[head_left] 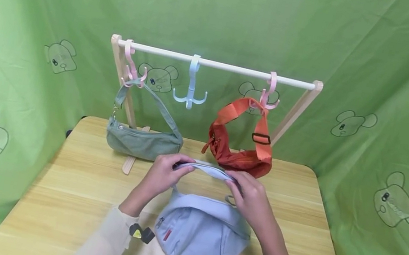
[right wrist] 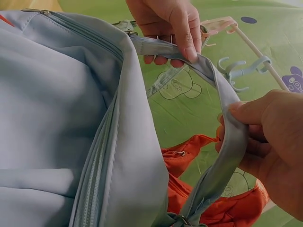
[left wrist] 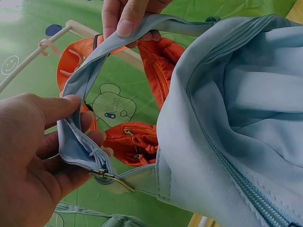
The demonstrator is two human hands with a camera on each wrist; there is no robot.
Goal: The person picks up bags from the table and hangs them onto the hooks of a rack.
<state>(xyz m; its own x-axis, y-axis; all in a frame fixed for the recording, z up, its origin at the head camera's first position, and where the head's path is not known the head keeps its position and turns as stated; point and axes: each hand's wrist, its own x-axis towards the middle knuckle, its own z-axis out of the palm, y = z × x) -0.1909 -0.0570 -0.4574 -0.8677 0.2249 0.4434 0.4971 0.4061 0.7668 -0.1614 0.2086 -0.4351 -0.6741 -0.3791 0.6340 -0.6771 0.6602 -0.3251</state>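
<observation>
A light blue bag (head_left: 202, 234) with a small red label and a zipper is at the front middle of the table. Its strap (head_left: 210, 170) rises in an arch behind the body, held at both sides. My left hand (head_left: 160, 177) pinches the strap's left part, thumb on one face and fingers behind, near a metal ring (left wrist: 111, 177) at the bag's side. On the other side, my right hand (head_left: 253, 197) grips the strap between thumb and fingers, as the right wrist view also shows. Between the two hands the strap runs flat, slightly twisted.
A wooden rack with a white bar (head_left: 231, 67) stands at the back. From its pink hooks hang a grey-green bag (head_left: 144, 144) at left and an orange-red bag (head_left: 240, 159) at right. A blue hook (head_left: 192, 84) between them carries nothing. Green cloth (head_left: 224, 12) encloses the table.
</observation>
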